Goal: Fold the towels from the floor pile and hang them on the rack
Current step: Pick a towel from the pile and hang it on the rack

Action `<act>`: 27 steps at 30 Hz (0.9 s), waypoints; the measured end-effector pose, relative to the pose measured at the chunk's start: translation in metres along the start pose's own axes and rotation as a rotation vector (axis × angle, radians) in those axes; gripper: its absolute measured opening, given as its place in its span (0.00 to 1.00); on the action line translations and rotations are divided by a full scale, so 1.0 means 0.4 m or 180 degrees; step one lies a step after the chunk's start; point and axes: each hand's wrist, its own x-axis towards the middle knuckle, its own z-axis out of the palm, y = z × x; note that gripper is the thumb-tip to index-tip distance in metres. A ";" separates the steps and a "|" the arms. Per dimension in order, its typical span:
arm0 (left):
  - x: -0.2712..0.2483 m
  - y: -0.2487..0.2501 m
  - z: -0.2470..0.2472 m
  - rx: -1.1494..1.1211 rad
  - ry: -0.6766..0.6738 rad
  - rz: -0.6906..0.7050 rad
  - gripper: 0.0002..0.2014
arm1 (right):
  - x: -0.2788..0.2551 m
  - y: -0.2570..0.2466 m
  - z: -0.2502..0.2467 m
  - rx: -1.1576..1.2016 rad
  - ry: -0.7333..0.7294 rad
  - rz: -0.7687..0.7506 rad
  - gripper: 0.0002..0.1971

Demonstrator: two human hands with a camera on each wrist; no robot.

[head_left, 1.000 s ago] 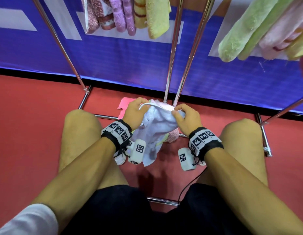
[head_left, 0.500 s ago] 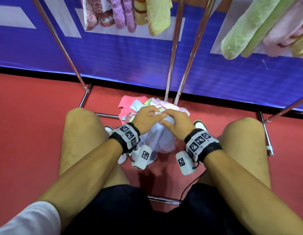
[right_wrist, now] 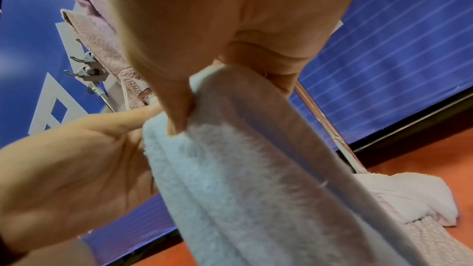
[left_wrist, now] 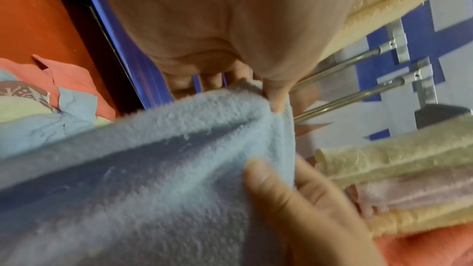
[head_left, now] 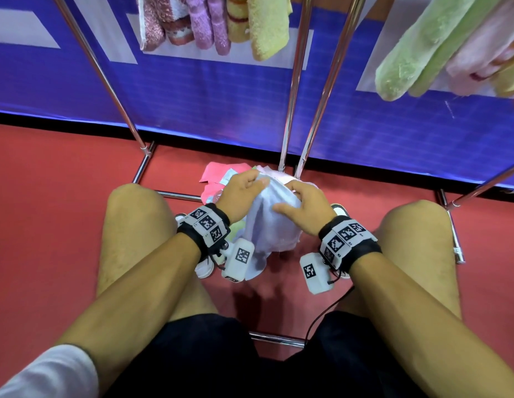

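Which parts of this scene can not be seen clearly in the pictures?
- Pile on the floor: head view, mostly hidden behind the hands and the light blue towel; how many towels remain is unclear.
- Rack bars: head view, cut off by the top edge; only the hanging towels' lower ends show.
- Left hand fingertips: left wrist view, covered by the towel edge.
- Right hand: right wrist view, blurred, fingers behind the palm and the towel.

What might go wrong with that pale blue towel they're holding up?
The fluffy pale blue towel is bunched, pinched only at its top edge by the left hand and right hand; a corner may slip, spoiling the fold. Its hanging end might brush the red floor or snag the towel pile.
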 end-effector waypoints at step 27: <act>0.043 -0.082 -0.116 0.0017 0.1616 -0.0748 0.18 | 0.018 0.077 -0.024 0.0609 0.0458 0.0728 0.14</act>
